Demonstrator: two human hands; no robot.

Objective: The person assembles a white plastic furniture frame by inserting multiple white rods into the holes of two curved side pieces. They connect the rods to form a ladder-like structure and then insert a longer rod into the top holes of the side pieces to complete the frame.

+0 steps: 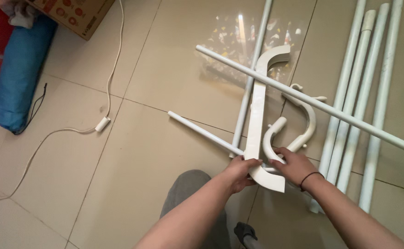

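My left hand [241,173] grips the near end of a long flat white plastic bar [256,121] that curves at both ends. My right hand [295,165], with a black band on its wrist, is closed around a curved white tube piece [272,137] right beside the bar. A thin white rod [202,131] runs from the left under the bar toward my hands. A longer white rod [322,107] crosses diagonally over the bar's far part. A second curved white bracket [309,117] lies just beyond my right hand.
Several long white pipes [363,92] lie side by side on the right of the tiled floor. A clear plastic bag [239,41] lies at the back. A white cable with a switch [102,124] trails left. A blue roll [20,69] and a cardboard box [75,14] sit far left. My knee [186,189] is below.
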